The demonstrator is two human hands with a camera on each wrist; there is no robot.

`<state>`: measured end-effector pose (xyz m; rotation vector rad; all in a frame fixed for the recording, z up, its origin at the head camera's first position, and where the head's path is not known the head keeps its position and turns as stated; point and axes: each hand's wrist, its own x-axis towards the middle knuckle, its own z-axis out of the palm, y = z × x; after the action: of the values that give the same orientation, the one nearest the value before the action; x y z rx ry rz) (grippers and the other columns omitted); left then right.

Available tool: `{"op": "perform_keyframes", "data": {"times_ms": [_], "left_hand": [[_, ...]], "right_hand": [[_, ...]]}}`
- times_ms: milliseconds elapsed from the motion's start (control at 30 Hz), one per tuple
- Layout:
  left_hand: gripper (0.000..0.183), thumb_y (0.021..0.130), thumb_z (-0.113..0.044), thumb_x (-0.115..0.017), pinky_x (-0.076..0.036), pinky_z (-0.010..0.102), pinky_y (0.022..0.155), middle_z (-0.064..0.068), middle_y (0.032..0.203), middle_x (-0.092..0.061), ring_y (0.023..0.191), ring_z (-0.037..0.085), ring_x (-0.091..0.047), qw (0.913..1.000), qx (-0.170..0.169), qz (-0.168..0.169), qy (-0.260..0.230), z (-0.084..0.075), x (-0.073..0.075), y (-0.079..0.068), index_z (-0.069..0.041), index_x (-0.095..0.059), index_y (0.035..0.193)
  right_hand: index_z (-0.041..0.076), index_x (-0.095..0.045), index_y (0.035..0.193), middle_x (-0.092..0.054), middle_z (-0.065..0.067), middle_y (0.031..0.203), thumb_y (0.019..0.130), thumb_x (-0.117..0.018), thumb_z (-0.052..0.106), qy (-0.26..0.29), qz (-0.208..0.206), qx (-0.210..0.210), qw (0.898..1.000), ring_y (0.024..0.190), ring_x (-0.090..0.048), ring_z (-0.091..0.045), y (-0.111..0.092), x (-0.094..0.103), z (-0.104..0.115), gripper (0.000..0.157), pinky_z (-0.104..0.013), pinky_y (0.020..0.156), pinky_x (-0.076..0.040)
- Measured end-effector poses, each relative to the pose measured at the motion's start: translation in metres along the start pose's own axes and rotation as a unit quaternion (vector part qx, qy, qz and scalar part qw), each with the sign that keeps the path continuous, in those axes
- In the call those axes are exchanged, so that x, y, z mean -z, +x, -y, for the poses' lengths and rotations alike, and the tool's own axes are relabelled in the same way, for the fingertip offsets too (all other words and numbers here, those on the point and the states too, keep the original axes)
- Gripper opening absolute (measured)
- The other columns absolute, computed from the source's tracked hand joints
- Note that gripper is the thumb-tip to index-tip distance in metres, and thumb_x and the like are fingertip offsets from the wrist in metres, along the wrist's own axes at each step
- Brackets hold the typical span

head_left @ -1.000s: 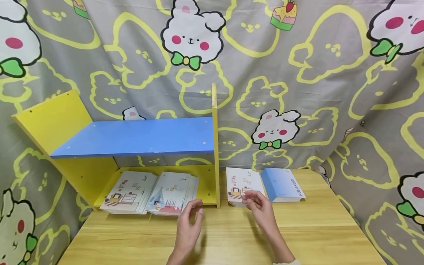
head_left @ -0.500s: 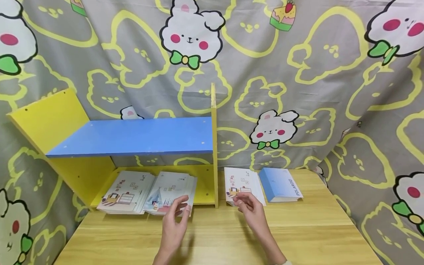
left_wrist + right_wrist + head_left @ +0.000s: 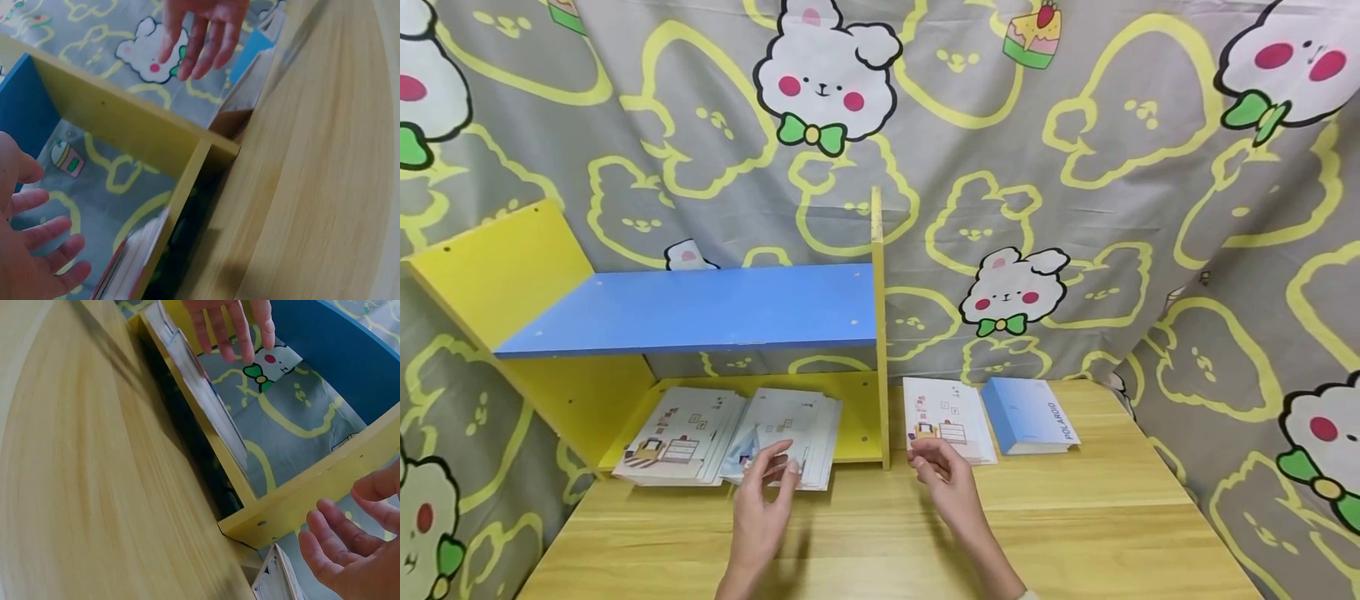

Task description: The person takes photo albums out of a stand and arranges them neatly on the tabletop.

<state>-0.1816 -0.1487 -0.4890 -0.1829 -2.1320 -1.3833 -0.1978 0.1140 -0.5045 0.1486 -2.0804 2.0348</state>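
My left hand (image 3: 762,498) hovers with loosely bent fingers, overlapping the front of a stack of white booklets (image 3: 782,408) with a tent picture. Nothing is in its grasp. My right hand (image 3: 955,493), fingers also loosely bent and holding nothing, is in front of another stack of white booklets (image 3: 946,400) right of the shelf. In the left wrist view, the left hand (image 3: 37,244) has its fingers spread. Beside the right stack lies a blue, thick book-like item (image 3: 1030,412) marked POLAROID. A further booklet stack (image 3: 681,437) with a room picture lies at the left.
A yellow shelf unit has a blue middle board (image 3: 700,308) and an upright yellow side panel (image 3: 879,358) between the two hands. Two booklet stacks rest on its bottom board, their front edges jutting out. Wooden table (image 3: 865,542) extends in front; a patterned curtain (image 3: 1112,192) hangs behind.
Both hands have moved left, the left hand from the shelf's right end to in front of the tent booklets. The camera view has shifted slightly; the stacks stay where they were.
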Motion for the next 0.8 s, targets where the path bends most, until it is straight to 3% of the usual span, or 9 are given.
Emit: {"op": "perform_keyframes", "data": {"times_ms": [100, 267, 467, 533, 633, 733, 800], "left_hand": [[0.031, 0.096, 0.0, -0.07, -0.055, 0.017, 0.084, 0.013, 0.104, -0.071, 0.089, 0.024, -0.069, 1.0, 0.005, 0.0, -0.003, 0.004, 0.008, 0.002, -0.007, -0.067, 0.126], [0.034, 0.095, 0.002, -0.07, -0.054, 0.017, 0.087, 0.015, 0.119, -0.068, 0.101, 0.027, -0.066, 0.9999, 0.013, 0.002, 0.002, 0.01, 0.02, 0.007, -0.004, -0.066, 0.128], [0.034, 0.095, 0.001, -0.071, -0.053, 0.02, 0.094, 0.009, 0.132, -0.064, 0.117, 0.01, -0.058, 0.9998, 0.015, 0.006, 0.011, 0.015, 0.03, 0.013, -0.005, -0.067, 0.128], [0.034, 0.095, 0.0, -0.071, -0.052, 0.02, 0.096, 0.009, 0.135, -0.063, 0.119, 0.01, -0.057, 0.9997, 0.014, 0.008, 0.019, 0.017, 0.034, 0.014, -0.004, -0.067, 0.129], [0.035, 0.095, 0.0, -0.071, -0.052, 0.033, 0.102, 0.009, 0.139, -0.06, 0.125, 0.018, -0.056, 0.999, 0.017, 0.009, 0.04, 0.018, 0.039, 0.016, -0.004, -0.067, 0.129], [0.033, 0.095, -0.003, -0.071, -0.046, 0.056, 0.107, 0.011, 0.144, -0.056, 0.133, 0.031, -0.05, 0.9978, 0.016, 0.007, 0.064, 0.02, 0.043, 0.017, -0.004, -0.067, 0.128], [0.032, 0.095, -0.005, -0.071, -0.045, 0.063, 0.105, 0.014, 0.145, -0.055, 0.135, 0.036, -0.048, 0.9973, 0.016, 0.006, 0.071, 0.021, 0.046, 0.018, -0.004, -0.067, 0.127]], "right_hand": [[-0.006, -0.066, 0.117, -0.071, -0.015, 0.107, 0.097, -0.063, -0.005, -0.001, 0.001, -0.002, 1.0, 0.101, -0.068, -0.029, 0.0, -0.005, -0.001, 0.02, -0.026, 0.083, -0.058], [-0.004, -0.067, 0.116, -0.07, -0.02, 0.11, 0.096, -0.063, -0.006, -0.005, 0.009, 0.002, 1.0, 0.104, -0.067, -0.032, -0.001, -0.013, -0.001, 0.02, -0.025, 0.088, -0.057], [-0.003, -0.066, 0.118, -0.067, -0.025, 0.116, 0.097, -0.063, -0.003, -0.004, 0.019, -0.007, 1.0, 0.108, -0.064, -0.038, -0.002, -0.016, -0.001, 0.022, -0.024, 0.091, -0.056], [-0.003, -0.066, 0.12, -0.066, -0.025, 0.118, 0.097, -0.063, -0.002, 0.0, 0.023, -0.007, 1.0, 0.109, -0.064, -0.039, -0.003, -0.017, -0.001, 0.023, -0.025, 0.09, -0.056], [-0.004, -0.065, 0.121, -0.065, -0.025, 0.119, 0.098, -0.062, -0.002, 0.001, 0.031, 0.0, 1.0, 0.109, -0.063, -0.04, -0.003, -0.02, -0.002, 0.024, -0.025, 0.09, -0.057], [-0.003, -0.064, 0.124, -0.064, -0.024, 0.122, 0.098, -0.062, -0.001, 0.003, 0.045, 0.004, 0.999, 0.112, -0.063, -0.041, -0.004, -0.023, -0.003, 0.026, -0.025, 0.09, -0.057], [-0.002, -0.063, 0.126, -0.063, -0.023, 0.125, 0.098, -0.062, 0.001, 0.003, 0.055, 0.0, 0.998, 0.114, -0.062, -0.04, -0.005, -0.025, -0.002, 0.028, -0.025, 0.091, -0.057]]}}
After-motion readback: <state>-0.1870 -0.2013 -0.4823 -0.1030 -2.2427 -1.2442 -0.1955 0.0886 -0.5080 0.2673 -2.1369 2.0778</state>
